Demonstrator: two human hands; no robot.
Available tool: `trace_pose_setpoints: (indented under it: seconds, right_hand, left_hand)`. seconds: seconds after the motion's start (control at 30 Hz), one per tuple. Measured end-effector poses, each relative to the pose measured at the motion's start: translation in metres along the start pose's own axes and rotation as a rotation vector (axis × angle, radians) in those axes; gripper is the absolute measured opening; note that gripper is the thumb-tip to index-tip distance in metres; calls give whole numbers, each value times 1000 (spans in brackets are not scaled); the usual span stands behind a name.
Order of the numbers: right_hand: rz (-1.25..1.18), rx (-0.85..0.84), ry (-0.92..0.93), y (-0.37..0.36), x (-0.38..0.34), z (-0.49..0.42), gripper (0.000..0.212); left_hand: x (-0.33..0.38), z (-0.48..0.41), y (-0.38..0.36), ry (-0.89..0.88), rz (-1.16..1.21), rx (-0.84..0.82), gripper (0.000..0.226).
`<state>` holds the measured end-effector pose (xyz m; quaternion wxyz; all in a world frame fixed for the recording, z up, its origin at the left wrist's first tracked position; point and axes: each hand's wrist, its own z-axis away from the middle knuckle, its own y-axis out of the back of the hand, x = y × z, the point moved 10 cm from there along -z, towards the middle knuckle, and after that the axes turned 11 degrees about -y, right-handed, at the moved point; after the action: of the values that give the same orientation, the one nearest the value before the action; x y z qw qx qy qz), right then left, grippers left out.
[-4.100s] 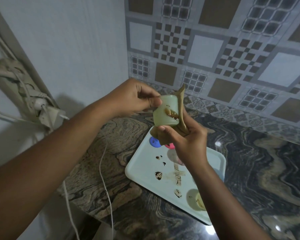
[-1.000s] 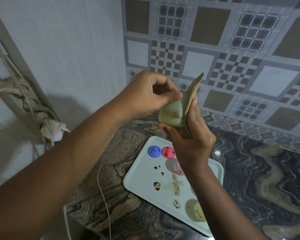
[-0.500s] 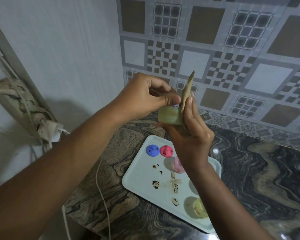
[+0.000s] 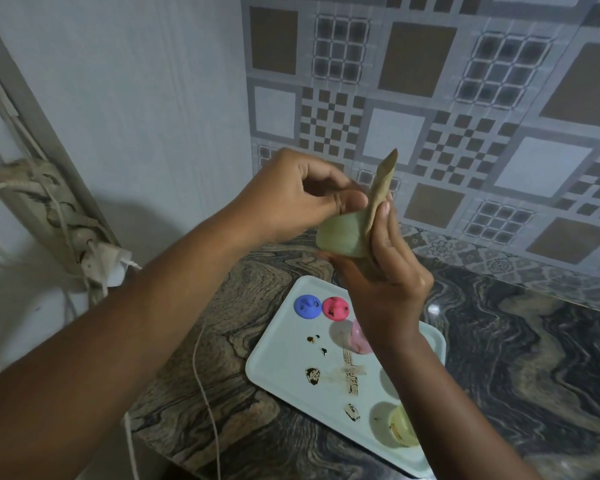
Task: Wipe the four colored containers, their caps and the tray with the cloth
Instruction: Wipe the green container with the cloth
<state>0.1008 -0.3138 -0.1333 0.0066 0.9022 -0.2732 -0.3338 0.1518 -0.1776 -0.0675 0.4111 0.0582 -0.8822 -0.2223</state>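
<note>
Hands (image 4: 343,230) wipe green container (image 4: 340,235) (tray (image 4: 278,362) stained).

blue cap (image 4: 307,306), pink cap (image 4: 335,308)

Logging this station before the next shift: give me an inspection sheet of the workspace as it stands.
Surface: dark marbled stone counter, carrying a pale tray with brown stains.
Job's things: pale green container held above the tray, tan cloth pressed against it; blue cap and red cap on the tray; pink container and yellow container partly hidden behind the right forearm.
Clutter: nothing seen.
Hands: left hand grips the green container; right hand holds the cloth against it.
Cables: power strip on the wall with a plugged adapter; white cable hanging over the counter edge.
Surroundings: patterned wall tiles.
</note>
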Motion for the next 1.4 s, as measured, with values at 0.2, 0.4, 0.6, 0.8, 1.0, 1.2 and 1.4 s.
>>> trace_pose_setpoints:
  seconds: [0.2, 0.4, 0.6, 0.8, 1.0, 1.2, 1.4]
  right_hand:
    - [-78, -8, -44, 2, 0, -8, 77]
    - [16, -1, -2, 0, -4, -7, 78]
    - [-114, 26, -25, 10, 1, -15, 80]
    - [-9, 5, 8, 3, -2, -13, 79]
    - [-138, -9, -39, 5, 11, -11, 83]
    - [-85, -14, -51, 3, 6, -14, 85]
    - [-39, 5, 1, 6, 0, -12, 86]
  left_hand:
    - [-19, 2, 8, 128, 207, 35, 21]
    - [-1, -1, 3, 32, 5, 53, 26]
    - [-9, -3, 11, 83, 151, 64, 22]
    - [0, -10, 3, 12, 59, 19, 7]
    - [-17, -2, 7, 117, 247, 39, 23]
    - [-22, -5, 7, 99, 199, 75, 11]
    - [9, -8, 4, -62, -30, 50, 20]
